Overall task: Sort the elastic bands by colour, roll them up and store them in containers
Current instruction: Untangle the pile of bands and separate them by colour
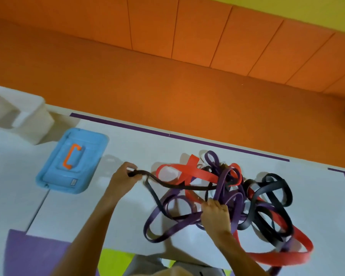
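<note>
A tangled heap of elastic bands (233, 196) lies on the white table (127, 148), mixing red bands (195, 170), purple bands (167, 230) and black bands (275, 188). My left hand (123, 177) is closed on the end of one black band (167, 183), which stretches taut leftward out of the heap. My right hand (215, 214) presses on the near side of the heap, fingers curled around purple bands.
A blue lidded container (72, 162) with an orange handle lies flat at the table's left. A white bin (18, 114) stands behind it at the far left. An orange padded floor and wall (187, 76) lie beyond the table edge.
</note>
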`<move>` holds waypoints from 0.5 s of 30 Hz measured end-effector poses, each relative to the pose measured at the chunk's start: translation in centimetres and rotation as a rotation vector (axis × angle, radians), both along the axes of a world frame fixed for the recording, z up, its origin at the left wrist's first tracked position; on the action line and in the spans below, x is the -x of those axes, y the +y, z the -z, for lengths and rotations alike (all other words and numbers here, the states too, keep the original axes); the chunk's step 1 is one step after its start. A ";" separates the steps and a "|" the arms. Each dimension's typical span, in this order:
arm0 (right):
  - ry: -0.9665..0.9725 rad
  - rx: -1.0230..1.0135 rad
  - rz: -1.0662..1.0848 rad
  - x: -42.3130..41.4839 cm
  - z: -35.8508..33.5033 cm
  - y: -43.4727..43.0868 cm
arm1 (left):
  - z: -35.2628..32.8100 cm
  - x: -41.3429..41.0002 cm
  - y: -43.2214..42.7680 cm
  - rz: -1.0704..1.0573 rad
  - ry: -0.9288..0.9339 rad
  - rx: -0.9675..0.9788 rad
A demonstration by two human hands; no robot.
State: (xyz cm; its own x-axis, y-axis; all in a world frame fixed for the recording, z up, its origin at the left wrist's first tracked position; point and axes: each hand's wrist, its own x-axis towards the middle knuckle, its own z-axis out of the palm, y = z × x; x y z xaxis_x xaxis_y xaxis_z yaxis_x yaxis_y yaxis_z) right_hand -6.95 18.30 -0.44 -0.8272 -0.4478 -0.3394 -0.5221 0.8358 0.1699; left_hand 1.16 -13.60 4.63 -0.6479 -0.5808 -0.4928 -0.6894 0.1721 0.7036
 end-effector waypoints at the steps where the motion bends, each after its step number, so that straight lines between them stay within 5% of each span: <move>1: -0.029 0.002 0.030 0.1 -0.1 0.6 | 0.5 0.1 0.6 0.059 -0.012 -0.048; 6: -0.145 0.204 0.150 -1.1 0.4 3.8 | 3.7 0.3 5.1 0.418 -0.050 -0.064; 10: -0.123 0.192 -0.004 -3.6 1.4 6.0 | 5.8 0.5 9.7 0.619 -0.049 -0.184; 15: -0.106 0.132 -0.024 -4.0 0.9 5.0 | 7.7 -0.2 12.7 0.833 -0.118 0.146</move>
